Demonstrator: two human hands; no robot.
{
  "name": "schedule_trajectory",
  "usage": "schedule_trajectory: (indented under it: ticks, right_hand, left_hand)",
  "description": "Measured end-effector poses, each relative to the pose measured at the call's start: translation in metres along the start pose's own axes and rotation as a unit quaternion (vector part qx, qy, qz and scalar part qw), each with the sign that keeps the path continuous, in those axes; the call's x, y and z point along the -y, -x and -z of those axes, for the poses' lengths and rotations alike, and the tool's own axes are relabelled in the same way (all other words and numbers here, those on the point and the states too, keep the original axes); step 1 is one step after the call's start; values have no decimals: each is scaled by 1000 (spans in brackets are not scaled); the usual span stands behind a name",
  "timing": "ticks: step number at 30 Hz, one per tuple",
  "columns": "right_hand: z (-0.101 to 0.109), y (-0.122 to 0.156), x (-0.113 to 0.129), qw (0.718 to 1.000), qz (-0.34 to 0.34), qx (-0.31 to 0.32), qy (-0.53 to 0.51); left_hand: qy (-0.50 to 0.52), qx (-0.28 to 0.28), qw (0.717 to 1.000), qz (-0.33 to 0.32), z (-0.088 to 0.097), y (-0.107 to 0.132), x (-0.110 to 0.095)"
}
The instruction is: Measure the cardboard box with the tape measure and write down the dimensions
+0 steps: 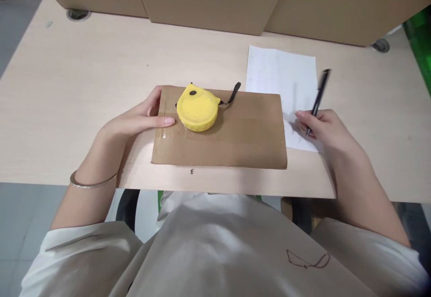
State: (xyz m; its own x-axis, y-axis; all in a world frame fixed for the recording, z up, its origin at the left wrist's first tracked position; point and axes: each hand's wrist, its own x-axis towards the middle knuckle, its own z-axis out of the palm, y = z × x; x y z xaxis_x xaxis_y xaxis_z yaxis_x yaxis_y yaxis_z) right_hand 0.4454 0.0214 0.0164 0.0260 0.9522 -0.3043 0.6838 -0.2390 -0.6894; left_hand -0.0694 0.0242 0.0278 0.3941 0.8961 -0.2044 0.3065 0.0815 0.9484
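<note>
A flat brown cardboard box (235, 139) lies on the pale wooden desk (67, 108) in front of me. On its left part sits a round yellow tape measure (197, 108) with a black wrist strap. My left hand (139, 117) rests at the box's left edge, fingers together, the thumb lying on the cardboard and its tip touching the tape measure. My right hand (323, 128) is closed round a black pen (318, 97), whose tip sits on a white sheet of paper (283, 81) just right of the box.
Brown cardboard panels (208, 0) stand along the desk's far edge. Two round cable grommets (78, 15) sit near the desk's back corners. A green object (420, 41) shows at the far right. A metal bangle (92, 182) circles my left wrist.
</note>
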Motion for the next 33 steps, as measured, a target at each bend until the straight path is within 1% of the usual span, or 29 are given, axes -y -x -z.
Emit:
schedule_trajectory:
  ticks: [1, 2, 4, 5, 6, 7, 9, 11, 12, 14, 17, 19, 20, 22, 23, 24, 25, 26, 28, 29, 31, 33]
  right_hand:
    - [2, 2, 8, 997, -27, -16, 72]
    - [2, 3, 17, 986, -50, -27, 157]
    - [-1, 6, 34, 943, -75, -29, 322]
    - [-5, 8, 41, 919, -79, -21, 385]
    - [-9, 9, 47, 900, -81, -11, 428]
    - [-14, 10, 51, 888, -81, -4, 454]
    - [-23, 12, 54, 877, -79, 1, 474]
    - [-28, 13, 50, 875, -75, -8, 478]
    - [-30, 12, 45, 879, -69, -18, 472]
    - [-29, 8, 32, 894, -50, -46, 443]
    - [-21, 1, 13, 925, -16, -82, 370]
    - [-13, 0, 9, 942, 13, -130, 310]
    - [-9, 3, 12, 946, 35, -165, 277]
    - [-5, 12, 32, 945, 91, -228, 216]
    - [-6, 18, 49, 942, 127, -244, 194]
    - [-9, 26, 69, 942, 157, -231, 188]
    - [-14, 33, 93, 939, 184, -213, 197]
    - [-22, 40, 117, 938, 216, -176, 206]
    - [-44, 48, 162, 930, 290, -105, 199]
    - [-56, 49, 180, 927, 308, -75, 201]
    - [-81, 44, 204, 917, 339, -26, 207]
    - [-101, 32, 212, 918, 351, 6, 183]
  left_hand:
    - [-1, 0, 1000, 3, 0, 0, -1]
    - [0, -2, 1000, 5, 0, 0, -2]
    - [4, -2, 1000, 13, -1, 1, -4]
    - [7, -2, 1000, 16, -1, 1, -5]
    - [10, 0, 1000, 20, -2, 2, -6]
    - [15, 2, 1000, 23, -2, 2, -6]
    - [20, 6, 1000, 22, -1, 1, -5]
    - [21, 6, 1000, 9, 0, 0, -2]
    - [22, 6, 1000, 3, 1, -1, 0]
    - [26, 0, 1000, -6, 1, -3, 3]
    - [42, -25, 999, -7, -1, -6, 3]
    - [63, -41, 997, -10, -3, -7, 2]
    - [74, -44, 996, -11, -4, -7, 1]
    - [85, -42, 995, -15, -5, -7, 2]
    - [83, -39, 996, -19, -5, -8, 3]
    - [76, -35, 996, -23, -4, -8, 4]
    - [67, -32, 997, -28, -4, -8, 5]
    - [60, -29, 997, -33, -3, -8, 6]
    - [54, -22, 998, -39, -2, -9, 7]
    - [55, -19, 998, -39, -2, -9, 7]
    - [59, -15, 997, -36, -2, -9, 5]
    - [57, -11, 998, -34, -3, -8, 3]
